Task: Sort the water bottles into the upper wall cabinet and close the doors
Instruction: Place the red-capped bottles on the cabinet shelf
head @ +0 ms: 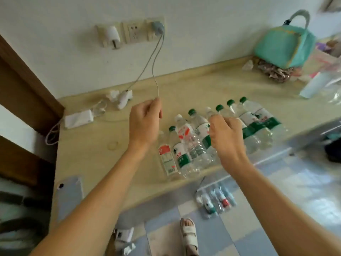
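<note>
Bottles [212,133] lie on the counter [92,150], bag [284,47] behind.

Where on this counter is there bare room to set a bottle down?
Bare counter lies between the power bank and the phone, left of the bottles. Another patch runs behind the bottles toward the teal bag. The right end is crowded.
</note>
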